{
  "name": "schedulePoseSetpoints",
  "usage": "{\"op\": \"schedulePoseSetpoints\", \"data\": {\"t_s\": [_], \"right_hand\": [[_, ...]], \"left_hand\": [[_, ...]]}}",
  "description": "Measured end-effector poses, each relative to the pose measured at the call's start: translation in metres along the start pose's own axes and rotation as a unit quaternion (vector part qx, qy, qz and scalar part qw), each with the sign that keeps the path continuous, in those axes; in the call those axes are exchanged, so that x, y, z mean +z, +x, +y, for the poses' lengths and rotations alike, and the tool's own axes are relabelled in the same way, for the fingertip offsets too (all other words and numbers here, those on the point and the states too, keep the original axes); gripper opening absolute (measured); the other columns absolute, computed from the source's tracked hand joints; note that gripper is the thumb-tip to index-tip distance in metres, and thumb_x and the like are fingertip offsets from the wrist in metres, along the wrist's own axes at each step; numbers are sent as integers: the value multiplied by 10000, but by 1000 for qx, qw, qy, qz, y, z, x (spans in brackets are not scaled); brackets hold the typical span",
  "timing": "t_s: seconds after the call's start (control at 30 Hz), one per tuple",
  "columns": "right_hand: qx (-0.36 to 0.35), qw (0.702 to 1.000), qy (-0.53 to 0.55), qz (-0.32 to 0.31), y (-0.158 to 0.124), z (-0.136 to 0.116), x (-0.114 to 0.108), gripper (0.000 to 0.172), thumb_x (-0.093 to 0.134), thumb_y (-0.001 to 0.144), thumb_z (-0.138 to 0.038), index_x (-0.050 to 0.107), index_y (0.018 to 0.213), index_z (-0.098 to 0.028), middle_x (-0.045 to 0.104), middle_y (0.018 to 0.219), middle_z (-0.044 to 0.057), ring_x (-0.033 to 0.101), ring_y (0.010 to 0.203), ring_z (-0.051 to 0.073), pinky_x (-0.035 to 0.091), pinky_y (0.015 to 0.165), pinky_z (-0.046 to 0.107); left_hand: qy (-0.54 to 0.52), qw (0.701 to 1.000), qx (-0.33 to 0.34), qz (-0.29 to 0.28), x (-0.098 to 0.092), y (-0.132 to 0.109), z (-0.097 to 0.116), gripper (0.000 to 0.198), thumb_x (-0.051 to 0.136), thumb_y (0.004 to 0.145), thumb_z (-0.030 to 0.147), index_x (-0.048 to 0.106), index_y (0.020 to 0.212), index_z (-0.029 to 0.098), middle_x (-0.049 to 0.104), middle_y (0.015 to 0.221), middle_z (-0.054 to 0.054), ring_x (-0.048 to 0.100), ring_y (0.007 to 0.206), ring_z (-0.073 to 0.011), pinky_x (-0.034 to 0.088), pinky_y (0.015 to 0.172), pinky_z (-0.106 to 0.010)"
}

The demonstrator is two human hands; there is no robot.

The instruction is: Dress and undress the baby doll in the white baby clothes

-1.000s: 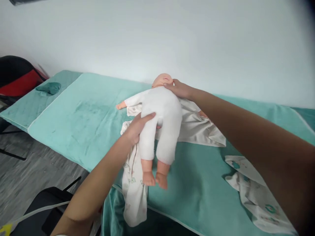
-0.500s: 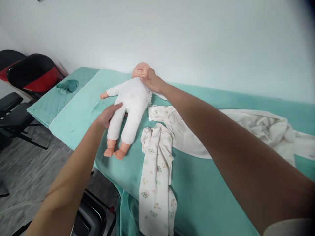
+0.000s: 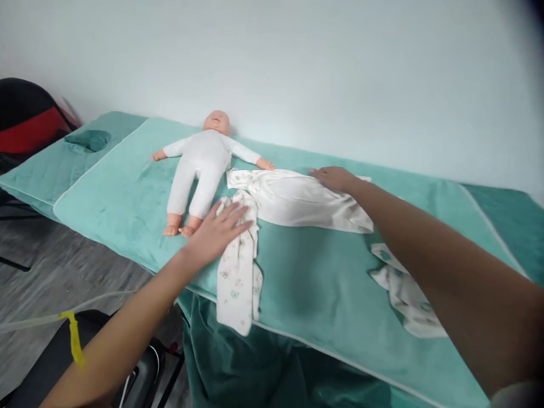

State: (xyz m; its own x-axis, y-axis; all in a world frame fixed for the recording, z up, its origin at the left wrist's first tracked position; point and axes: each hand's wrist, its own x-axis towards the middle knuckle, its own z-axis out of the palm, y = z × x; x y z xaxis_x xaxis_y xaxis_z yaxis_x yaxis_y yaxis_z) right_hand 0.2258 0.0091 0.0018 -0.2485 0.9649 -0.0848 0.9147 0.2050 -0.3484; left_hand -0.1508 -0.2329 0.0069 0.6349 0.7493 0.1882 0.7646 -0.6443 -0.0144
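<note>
At the left, a doll (image 3: 199,157) lies face up on the green bed (image 3: 323,294), arms stretched out, held by neither hand. Beside its feet, the left hand (image 3: 216,231) has its fingers spread over a patterned garment (image 3: 235,294), not gripping it. Next comes a white garment (image 3: 293,201), loosely spread; the right hand (image 3: 335,178) reaches to its far edge — whether it pinches cloth, I cannot tell. Farther right, the right forearm partly hides another bundle of cloth (image 3: 414,311). The step in hand seems to be arranging clothes; lifting either garment would call for closing fingers on fabric.
</note>
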Motion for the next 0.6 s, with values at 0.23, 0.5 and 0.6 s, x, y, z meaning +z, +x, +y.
{"op": "schedulePoseSetpoints", "data": {"t_s": [0.23, 0.5, 0.6], "right_hand": [[-193, 971, -121, -66, -135, -93, -12, 338, 491, 1039, -400, 666, 1224, -179, 722, 1310, 142, 669, 1156, 302, 435, 842, 343], [-169, 975, -128, -68, -279, -123, -57, 207, 486, 1063, -334, 602, 1161, -193, 737, 1143, 89, 686, 972, 247, 344, 675, 303], [-60, 991, -45, -110, -296, -101, -73, 241, 563, 1018, -406, 583, 1138, -198, 728, 1023, 77, 667, 872, 238, 363, 661, 297]], "left_hand": [[-8, 999, 19, 47, -16, 68, 51, 451, 466, 840, -29, 660, 1216, 129, 522, 1612, -164, 425, 1550, -336, 301, 1295, -564], [-27, 999, -31, 15, -46, 114, 107, 267, 569, 885, 140, 696, 1112, 200, 774, 1059, -103, 733, 1041, -285, 470, 1057, -447], [-33, 982, -135, 129, -70, 117, 120, 211, 623, 898, 242, 694, 1095, 221, 771, 1036, -96, 724, 926, -276, 478, 841, -374]]}}
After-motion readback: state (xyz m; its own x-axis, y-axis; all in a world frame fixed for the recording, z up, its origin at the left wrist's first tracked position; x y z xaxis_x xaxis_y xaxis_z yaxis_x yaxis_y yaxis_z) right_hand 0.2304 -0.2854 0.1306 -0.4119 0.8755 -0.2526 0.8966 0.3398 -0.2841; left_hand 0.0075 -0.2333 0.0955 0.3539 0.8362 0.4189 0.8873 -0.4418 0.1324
